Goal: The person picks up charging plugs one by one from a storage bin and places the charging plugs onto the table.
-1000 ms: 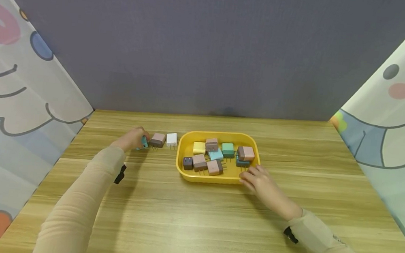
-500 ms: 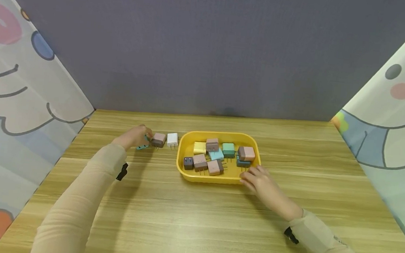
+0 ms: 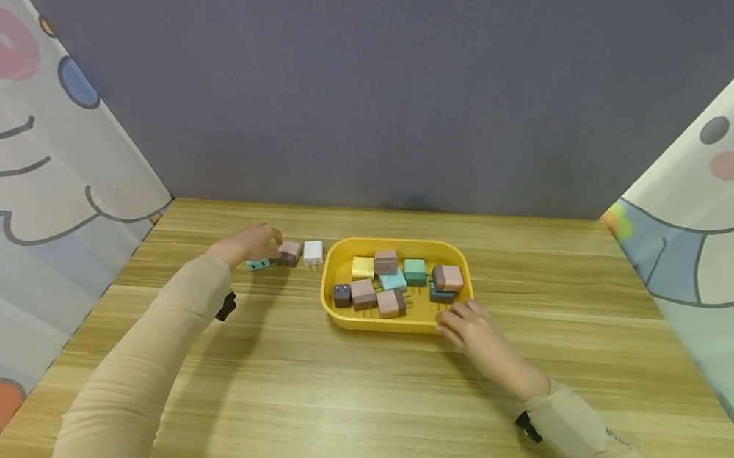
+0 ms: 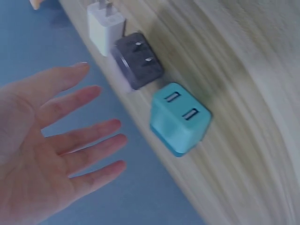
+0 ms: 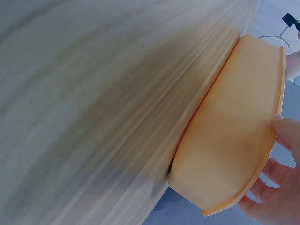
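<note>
My left hand (image 3: pixel 247 245), its fingers spread and relaxed, hovers just above and behind a teal phone charger (image 3: pixel 258 265) and holds nothing. Two USB ports show on that teal charger (image 4: pixel 180 119) in the left wrist view. Beside it lie a pink-and-brown charger (image 3: pixel 289 254), partly covered by my fingertips in the head view, and a white charger (image 3: pixel 313 252). My right hand (image 3: pixel 473 333) grips the front right rim of a yellow tray (image 3: pixel 391 327). In the right wrist view the thumb is on the rim and the other fingers reach behind it.
Inside the tray lie several chargers, among them a yellow one (image 3: pixel 363 268), a green one (image 3: pixel 414 271), a light blue one (image 3: pixel 393 279) and a black one (image 3: pixel 342 296). A grey partition (image 3: pixel 379 97) rises behind the wooden table (image 3: pixel 324 402).
My left hand has let go of the teal charger and shifted slightly right and up toward the pink-and-brown one. The right hand stays on the tray.
</note>
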Motion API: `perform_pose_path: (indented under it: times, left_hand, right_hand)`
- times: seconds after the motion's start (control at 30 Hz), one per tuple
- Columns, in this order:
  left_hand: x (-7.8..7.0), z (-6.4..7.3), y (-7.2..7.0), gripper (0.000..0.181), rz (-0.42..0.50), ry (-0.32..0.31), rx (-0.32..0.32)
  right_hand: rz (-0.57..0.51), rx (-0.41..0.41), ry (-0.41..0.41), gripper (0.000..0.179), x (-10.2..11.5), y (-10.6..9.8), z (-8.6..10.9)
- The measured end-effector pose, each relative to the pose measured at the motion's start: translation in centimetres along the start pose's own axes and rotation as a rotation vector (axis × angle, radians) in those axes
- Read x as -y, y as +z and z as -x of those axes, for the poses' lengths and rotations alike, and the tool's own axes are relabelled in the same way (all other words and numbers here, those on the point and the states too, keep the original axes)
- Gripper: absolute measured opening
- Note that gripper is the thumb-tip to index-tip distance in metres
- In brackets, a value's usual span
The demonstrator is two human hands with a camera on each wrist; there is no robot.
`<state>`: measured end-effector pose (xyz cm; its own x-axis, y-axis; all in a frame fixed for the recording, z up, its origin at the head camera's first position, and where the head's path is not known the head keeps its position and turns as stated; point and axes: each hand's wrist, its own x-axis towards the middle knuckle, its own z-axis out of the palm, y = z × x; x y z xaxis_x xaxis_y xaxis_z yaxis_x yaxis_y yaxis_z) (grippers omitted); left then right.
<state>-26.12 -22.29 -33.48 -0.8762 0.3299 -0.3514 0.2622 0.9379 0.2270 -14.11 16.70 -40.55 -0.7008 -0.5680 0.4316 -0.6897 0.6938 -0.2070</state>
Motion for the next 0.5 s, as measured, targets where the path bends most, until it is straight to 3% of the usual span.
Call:
perform_pose_path:
  times: [0.5]
  left_hand:
    - [-3.5,-0.1,-1.3,0.037,-0.043,0.044,0.013]
  right_hand:
    - [0.009,-0.017,-0.016,0.012,-0.1,0.1,0.0]
